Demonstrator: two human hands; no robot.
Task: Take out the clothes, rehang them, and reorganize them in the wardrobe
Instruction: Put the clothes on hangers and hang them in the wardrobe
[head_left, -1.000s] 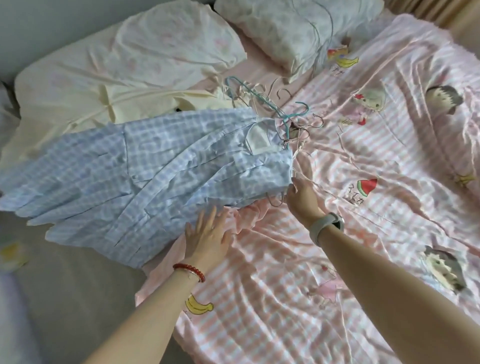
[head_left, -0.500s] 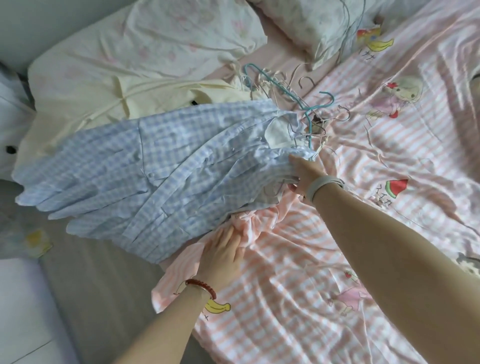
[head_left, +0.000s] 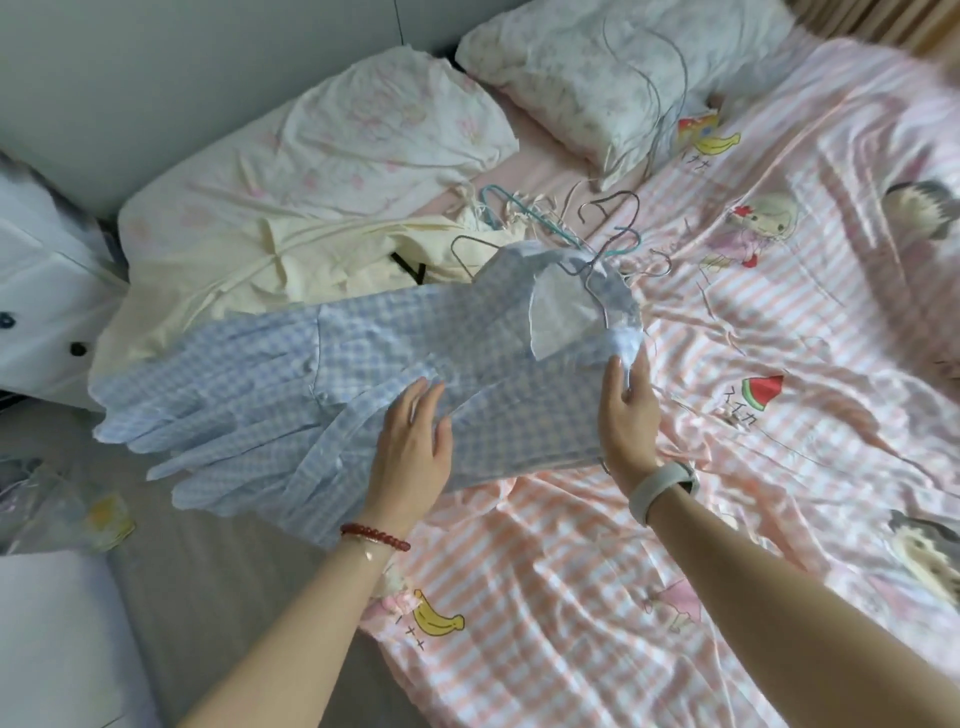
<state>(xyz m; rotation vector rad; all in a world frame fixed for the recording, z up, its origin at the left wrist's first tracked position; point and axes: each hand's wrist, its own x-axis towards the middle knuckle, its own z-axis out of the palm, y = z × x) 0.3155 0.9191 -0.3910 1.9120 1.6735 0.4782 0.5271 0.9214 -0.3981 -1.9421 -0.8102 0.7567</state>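
A blue and white checked garment (head_left: 291, 384) lies spread over the bed's left edge, its collar toward the bed's middle with a wire hanger (head_left: 592, 270) in the neck. My left hand (head_left: 413, 447) rests flat on the garment's body, fingers apart. My right hand (head_left: 626, 410) pinches the cloth at the shoulder by the collar. A cream garment (head_left: 311, 260) lies behind it. Several loose wire hangers (head_left: 524, 208) lie tangled beyond the collar.
The pink striped bedsheet (head_left: 727, 467) with cartoon prints covers the bed. Two pillows (head_left: 363, 130) sit at the head, more wire hangers (head_left: 654, 88) on the right one. A white cabinet (head_left: 41, 322) stands at left and grey floor (head_left: 218, 597) runs beside the bed.
My left hand has moved from the pink sheet up onto the checked garment. My right hand has shifted to the shoulder and holds the cloth. The garment lies flatter.
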